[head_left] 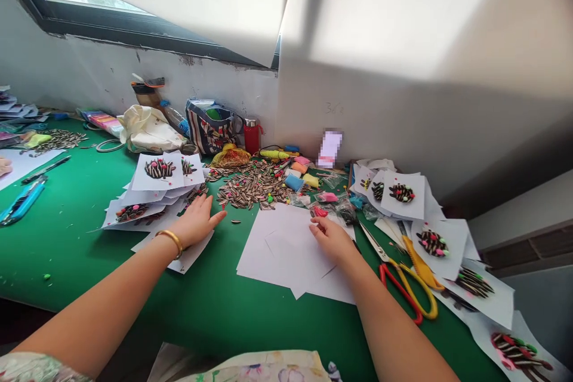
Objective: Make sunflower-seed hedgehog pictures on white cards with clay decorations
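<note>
An uneven pile of square white paper cards (150, 196) lies toward 9 o'clock in the view, the cards overlapping at skewed angles. The topmost lie face up and bear clusters of striped dark-and-white seeds (157, 169) dotted with pink. Around 6 o'clock, plain white paper sheets (277, 250) lie flat in a loose, slightly fanned stack, one corner jutting toward 6 o'clock, a few thin dark lines showing on them.

Obj (329, 149) nr wall pixelated; co-worker's hand (4, 166) cropped.
</note>
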